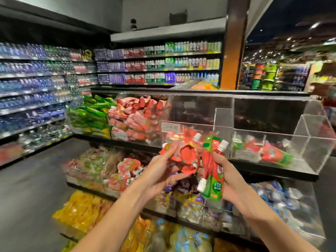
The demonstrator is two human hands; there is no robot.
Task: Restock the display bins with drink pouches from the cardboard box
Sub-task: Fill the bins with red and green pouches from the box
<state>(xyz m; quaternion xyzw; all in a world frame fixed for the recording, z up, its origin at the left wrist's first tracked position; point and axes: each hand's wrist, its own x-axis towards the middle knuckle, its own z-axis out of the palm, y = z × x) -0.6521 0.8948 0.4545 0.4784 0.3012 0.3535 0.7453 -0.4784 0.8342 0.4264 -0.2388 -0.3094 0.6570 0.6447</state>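
**Head view: both hands full of pouches in front of the upper bins**

Handling first, and this is our judgement. The red pouches (181, 153) on the left and the red-and-green pouches (211, 180) beside them look soft and floppy. They seem fairly light, with liquid inside. The film is glossy and probably slippery in a bunch. Only the cap and spout neck look stiff, and the body crumples under grip. We'd hold across the body or just under the neck, not by a corner, and squeeze gently so nothing slides out.

Pose, left to right. On the far left of the upper tier is a bin of green packs (91, 115), then a well-filled bin of red packs (138, 117). The left hand (160, 169) is palm up with the forearm reaching forward, fingers curled round the crumpled red bunch. Just beside it, the right hand (230, 171) grips the red-and-green ones round the middle, with caps pointing both up and down. The bundles nearly touch, and blur stops us counting them. Further right, the clear bin (312, 137) holds only a few pouches on its floor, so we judge it the likely target. The cardboard box is not in view.
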